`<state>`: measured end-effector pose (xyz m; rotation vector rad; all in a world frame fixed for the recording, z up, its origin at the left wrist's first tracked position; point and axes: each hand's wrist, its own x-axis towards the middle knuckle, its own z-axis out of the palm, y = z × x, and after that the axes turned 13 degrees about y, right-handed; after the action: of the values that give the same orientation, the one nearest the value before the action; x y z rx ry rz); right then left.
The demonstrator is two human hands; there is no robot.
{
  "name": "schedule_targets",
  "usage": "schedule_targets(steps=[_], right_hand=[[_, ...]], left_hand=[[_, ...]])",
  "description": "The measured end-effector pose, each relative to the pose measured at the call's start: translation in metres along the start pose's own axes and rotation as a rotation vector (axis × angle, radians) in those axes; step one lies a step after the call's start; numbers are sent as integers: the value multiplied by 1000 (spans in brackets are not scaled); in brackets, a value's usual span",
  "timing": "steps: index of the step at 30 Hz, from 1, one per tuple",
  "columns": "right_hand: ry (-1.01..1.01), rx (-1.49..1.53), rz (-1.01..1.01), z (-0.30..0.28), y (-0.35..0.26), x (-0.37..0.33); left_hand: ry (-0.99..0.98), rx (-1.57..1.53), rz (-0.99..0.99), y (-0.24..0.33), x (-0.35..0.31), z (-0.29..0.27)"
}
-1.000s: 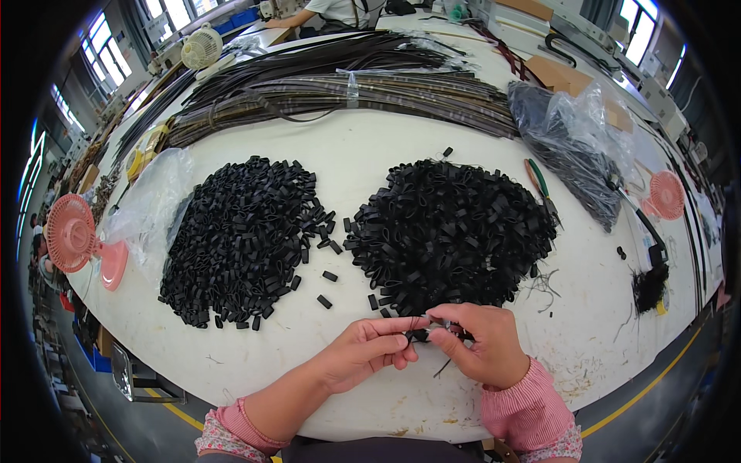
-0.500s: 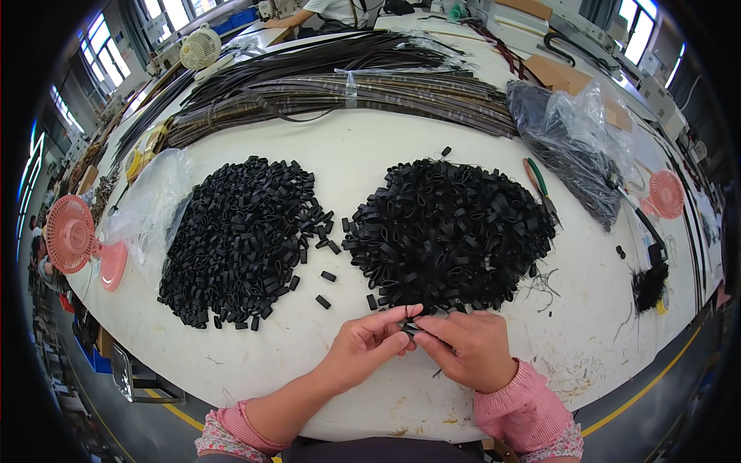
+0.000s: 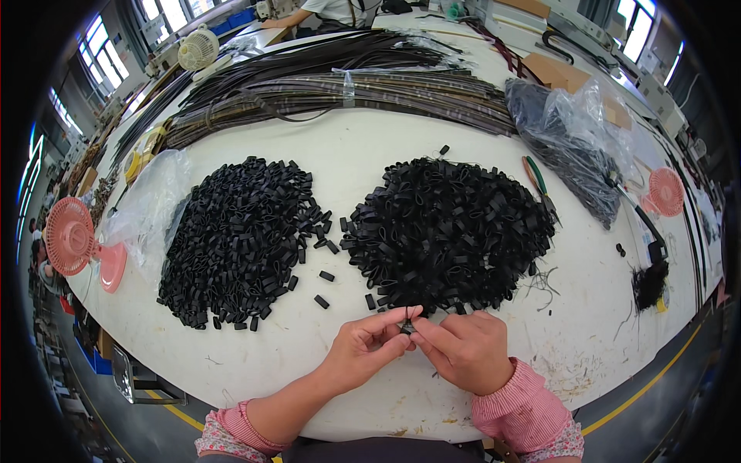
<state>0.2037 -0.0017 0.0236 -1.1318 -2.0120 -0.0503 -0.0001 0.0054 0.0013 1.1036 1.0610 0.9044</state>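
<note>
Near the front of the white table (image 3: 340, 417), my left hand (image 3: 363, 346) pinches a small black loop (image 3: 407, 327) between thumb and fingers. My right hand (image 3: 465, 351) meets it there, thumb and forefinger closed at the loop's right side. Fingertips cover much of the loop, and thin dark threads show at its top. Just beyond my hands lies a big pile of black loops with loose threads (image 3: 451, 231). To the left is a second pile of black loops (image 3: 239, 235), with fewer threads showing. Two single loops (image 3: 322, 302) rest between the piles.
Long dark strips (image 3: 370, 89) lie bundled across the back. Clear plastic bags (image 3: 150, 201) are at left and a filled one (image 3: 571, 147) at right. Small pink fans (image 3: 71, 235) stand at both sides. Green-and-red-handled tool (image 3: 536, 176) lies beside the right pile. A person's arm (image 3: 285, 21) shows far back.
My right hand's fingers have shifted slightly at the loop, which now shows more upright between my fingertips. My left hand stays nearly in place; the piles look the same.
</note>
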Motion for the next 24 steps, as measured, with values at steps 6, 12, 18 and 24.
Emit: schedule_targets(steps=[6,12,18,24], right_hand=[[-24,203,224,1,2,-1],[-67,452,517,-3,7,1],[-96,481,486,1,4,-1],[-93,452,397,4,6,-2]], left_hand=[[-41,-23,8,3,-2,2],[-99,-213,-114,6,3,-5],[-185,-478,-270,8,2,-6],[-245,-502,-299,6,2,-7]])
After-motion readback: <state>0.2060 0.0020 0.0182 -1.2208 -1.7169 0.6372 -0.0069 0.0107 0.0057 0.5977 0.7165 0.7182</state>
